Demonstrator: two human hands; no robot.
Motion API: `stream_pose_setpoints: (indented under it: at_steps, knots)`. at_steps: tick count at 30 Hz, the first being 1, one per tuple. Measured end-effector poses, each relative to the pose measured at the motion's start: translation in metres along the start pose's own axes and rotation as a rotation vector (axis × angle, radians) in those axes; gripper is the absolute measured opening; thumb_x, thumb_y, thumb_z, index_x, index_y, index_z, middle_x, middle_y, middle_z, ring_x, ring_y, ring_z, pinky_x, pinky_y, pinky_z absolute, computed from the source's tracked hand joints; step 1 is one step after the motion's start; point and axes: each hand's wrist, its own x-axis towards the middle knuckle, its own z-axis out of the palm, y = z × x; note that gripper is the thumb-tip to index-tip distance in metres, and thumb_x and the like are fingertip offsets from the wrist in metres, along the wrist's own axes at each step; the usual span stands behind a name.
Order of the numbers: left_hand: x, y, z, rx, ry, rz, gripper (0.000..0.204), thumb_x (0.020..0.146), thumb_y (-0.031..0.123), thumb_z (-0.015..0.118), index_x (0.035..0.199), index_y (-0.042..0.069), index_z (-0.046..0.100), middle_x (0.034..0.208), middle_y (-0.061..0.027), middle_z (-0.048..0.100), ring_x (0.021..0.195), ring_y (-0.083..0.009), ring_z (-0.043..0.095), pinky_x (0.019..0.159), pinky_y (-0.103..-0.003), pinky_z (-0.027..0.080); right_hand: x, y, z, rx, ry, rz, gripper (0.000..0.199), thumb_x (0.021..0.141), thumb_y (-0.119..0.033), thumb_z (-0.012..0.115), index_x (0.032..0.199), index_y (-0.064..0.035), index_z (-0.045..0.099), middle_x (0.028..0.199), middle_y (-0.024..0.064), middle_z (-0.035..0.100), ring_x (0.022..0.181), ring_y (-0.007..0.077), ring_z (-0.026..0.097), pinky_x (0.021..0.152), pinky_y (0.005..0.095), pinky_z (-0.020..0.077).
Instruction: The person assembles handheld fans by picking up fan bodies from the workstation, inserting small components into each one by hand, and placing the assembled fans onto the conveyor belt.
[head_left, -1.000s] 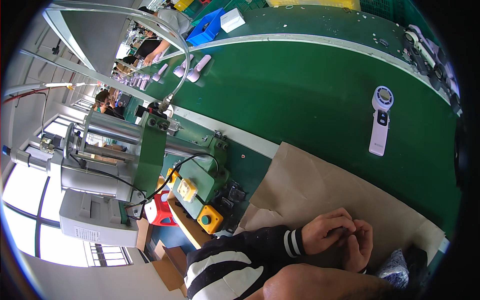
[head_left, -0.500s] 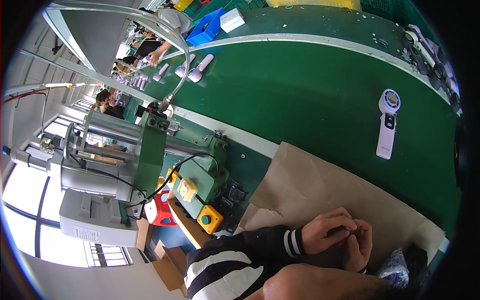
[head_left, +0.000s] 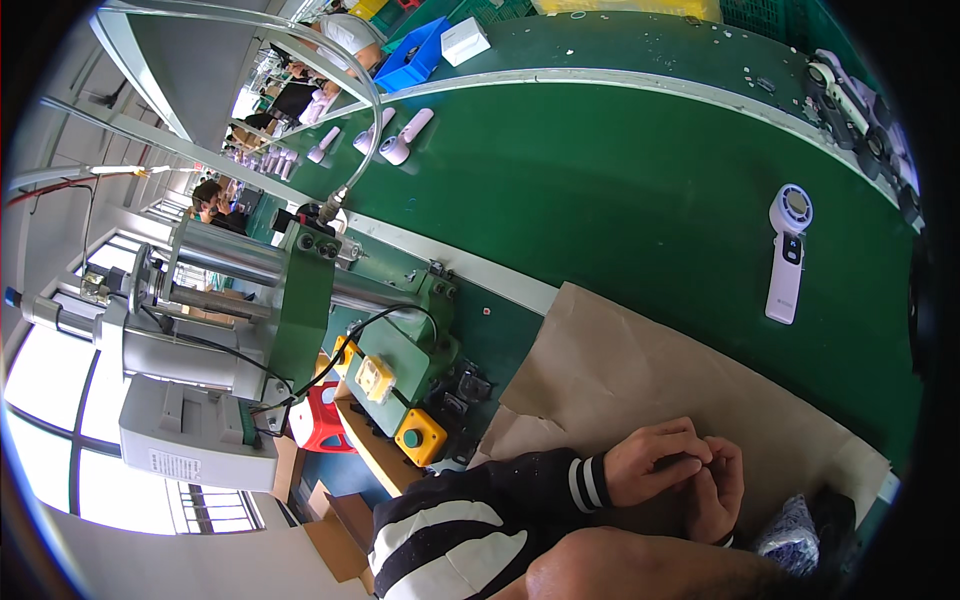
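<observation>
Above the brown paper sheet (head_left: 620,370), my two hands meet with their fingertips pressed together. My left hand (head_left: 655,465), in a dark sleeve with white stripes, has its fingers curled inward. Opposite it, my right hand (head_left: 717,492) is closed with thumb and fingers bent. Whatever lies between the fingertips is hidden or too small to name. A pale lilac handheld fan (head_left: 784,280) lies beyond the paper on the green conveyor belt (head_left: 600,190), apart from both hands. By my right wrist sits a clear plastic bag (head_left: 788,535) with contents I cannot make out.
At left stands a green press (head_left: 305,290) with yellow button boxes (head_left: 420,437) and cables. More lilac fans (head_left: 407,137) lie farther up the belt. A blue bin (head_left: 412,58) and white box (head_left: 465,41) rest beyond its rail. A co-worker (head_left: 345,38) is at far left.
The lilac fans on the belt have shifted slightly right. My hands stay together over the paper, with small finger movements. The far co-worker's arm has moved, and pale lilac things now show there.
</observation>
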Motion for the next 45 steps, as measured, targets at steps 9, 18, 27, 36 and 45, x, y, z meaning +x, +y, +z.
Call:
stream_pose_setpoints:
  at_steps: [9, 18, 27, 36, 45]
  knots:
    - [0.0014, -0.0041, 0.0008, 0.08, 0.008, 0.07, 0.019, 0.086, -0.005, 0.052, 0.103, 0.0, 0.059, 0.092, -0.0097, 0.055, 0.071, -0.0201, 0.052, 0.065, -0.028, 0.043, 0.0011, -0.0011, 0.004, -0.009, -0.004, -0.005, 0.033, 0.089, -0.006, 0.051, 0.121, 0.0007, 0.046, 0.104, 0.0116, 0.055, 0.082, 0.0149, 0.051, 0.068, 0.0228, 0.0465]
    - [-0.0004, -0.0031, 0.0053, 0.045, 0.102, -0.007, 0.019, 0.083, -0.007, 0.053, 0.1, 0.001, 0.055, 0.095, -0.0094, 0.056, 0.073, -0.0222, 0.052, 0.067, -0.029, 0.043, 0.002, -0.0012, 0.004, -0.017, -0.006, -0.008, 0.031, 0.09, -0.006, 0.051, 0.12, 0.001, 0.046, 0.103, 0.0114, 0.055, 0.082, 0.0145, 0.051, 0.068, 0.0227, 0.0461]
    - [0.0006, -0.0063, 0.002, 0.07, 0.056, 0.053, 0.018, 0.083, -0.008, 0.054, 0.097, 0.002, 0.055, 0.094, -0.0088, 0.056, 0.074, -0.0215, 0.053, 0.067, -0.029, 0.044, 0.0019, -0.0006, 0.0013, -0.022, -0.001, -0.007, 0.029, 0.09, -0.006, 0.052, 0.118, 0.001, 0.047, 0.102, 0.0114, 0.055, 0.08, 0.0143, 0.051, 0.068, 0.0227, 0.046]
    - [0.0014, -0.0032, 0.0005, 0.067, 0.049, 0.079, 0.018, 0.083, -0.006, 0.054, 0.098, 0.002, 0.056, 0.093, -0.0088, 0.057, 0.072, -0.0215, 0.053, 0.065, -0.029, 0.044, 0.0014, -0.0007, 0.0011, -0.022, 0.014, -0.005, 0.024, 0.091, -0.007, 0.053, 0.113, 0.0002, 0.047, 0.1, 0.011, 0.055, 0.077, 0.0143, 0.051, 0.066, 0.023, 0.046]
    - [-0.0003, -0.0029, 0.0025, 0.006, 0.085, -0.038, 0.018, 0.082, -0.005, 0.053, 0.099, 0.003, 0.056, 0.092, -0.0094, 0.058, 0.071, -0.0225, 0.053, 0.063, -0.03, 0.044, 0.0006, -0.0015, 0.0001, -0.008, 0.014, -0.002, 0.016, 0.09, -0.006, 0.055, 0.103, -0.0022, 0.047, 0.098, 0.0091, 0.053, 0.077, 0.0148, 0.05, 0.066, 0.0238, 0.0462]
